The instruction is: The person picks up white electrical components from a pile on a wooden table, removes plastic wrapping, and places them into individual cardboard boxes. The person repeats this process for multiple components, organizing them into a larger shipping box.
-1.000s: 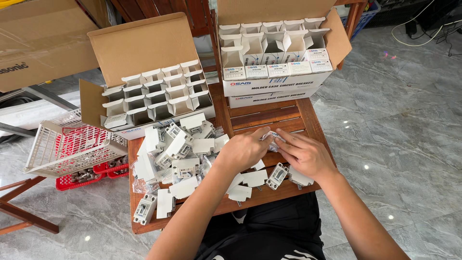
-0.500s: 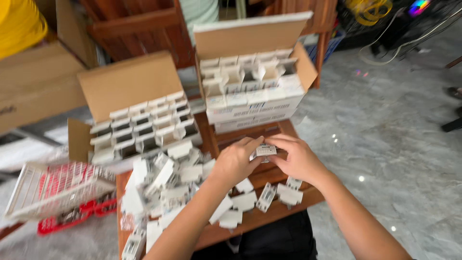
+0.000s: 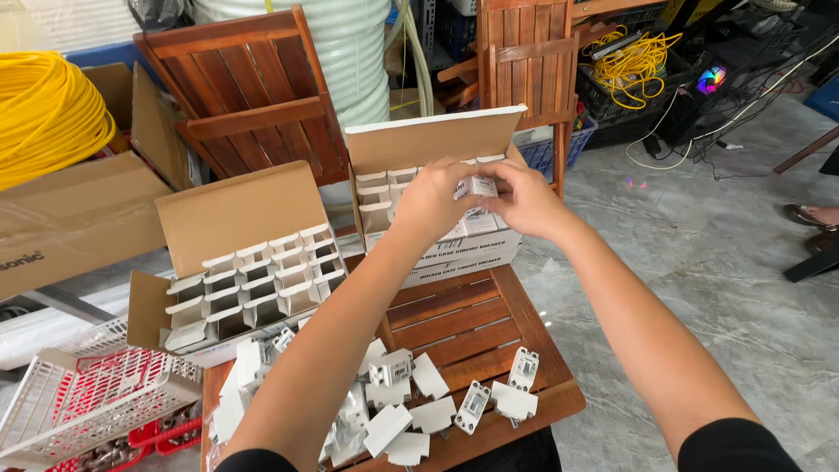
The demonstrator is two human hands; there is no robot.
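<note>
Both my hands are stretched forward over the far carton point(image 3: 437, 144), an open cardboard box with white dividers. My left hand point(image 3: 433, 199) and my right hand point(image 3: 523, 199) together pinch a small white boxed part point(image 3: 476, 187) just above the carton's compartments. A second open carton point(image 3: 240, 262) with empty white cells sits at the left. On the wooden slatted table point(image 3: 472, 328) near me lies a heap of several loose white parts point(image 3: 389, 406).
A white wire basket point(image 3: 79, 398) over a red one stands at the lower left. Folded wooden chairs point(image 3: 249, 96), a yellow cable coil point(image 3: 44, 109) and a big cardboard box point(image 3: 65, 218) crowd the back. Grey tiled floor point(image 3: 725, 262) lies right, with someone's foot point(image 3: 808, 216) at the edge.
My hands lifted from the pile on the table and moved forward to the far carton, carrying the small white part. The camera tilted up.
</note>
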